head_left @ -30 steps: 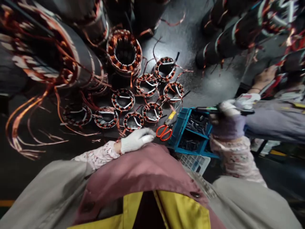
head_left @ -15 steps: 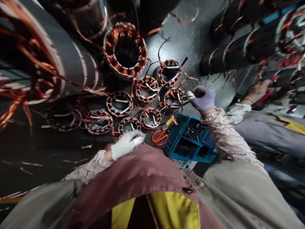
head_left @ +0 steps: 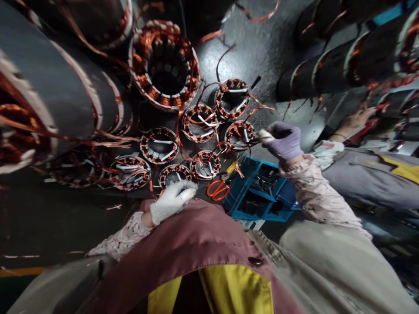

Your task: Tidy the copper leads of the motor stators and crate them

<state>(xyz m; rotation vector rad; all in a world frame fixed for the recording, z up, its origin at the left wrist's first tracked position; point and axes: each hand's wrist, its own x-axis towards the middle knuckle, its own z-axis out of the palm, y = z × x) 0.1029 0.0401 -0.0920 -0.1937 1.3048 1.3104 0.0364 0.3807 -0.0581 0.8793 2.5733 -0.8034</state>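
Note:
My left hand (head_left: 173,201), in a white knitted glove, rests at the front edge by a small ring-shaped motor stator (head_left: 163,179). Its fingers are closed against the thumb, and whatever lies between them is hidden. My right hand (head_left: 284,140) wears a purple glove with white fingertips. It is raised just right of another small stator (head_left: 240,150) wound with copper wire. The fingers are pinched together around something dark that I cannot make out. Orange-handled scissors (head_left: 218,189) lie between my hands, next to a blue divided bin (head_left: 238,181) of small dark parts.
Several more small stators stand ahead, including one with a white strip (head_left: 159,145). A larger copper-wound stator (head_left: 193,72) stands behind them. Big grey cylinders (head_left: 72,96) fill the left. At right, a co-worker's hand (head_left: 355,122) touches a row of dark cylinders (head_left: 343,69).
The view has shifted slightly, and the large cylinders at left appear nearer. My right hand has moved a little to the right, away from the small stator. My left hand stays almost in place.

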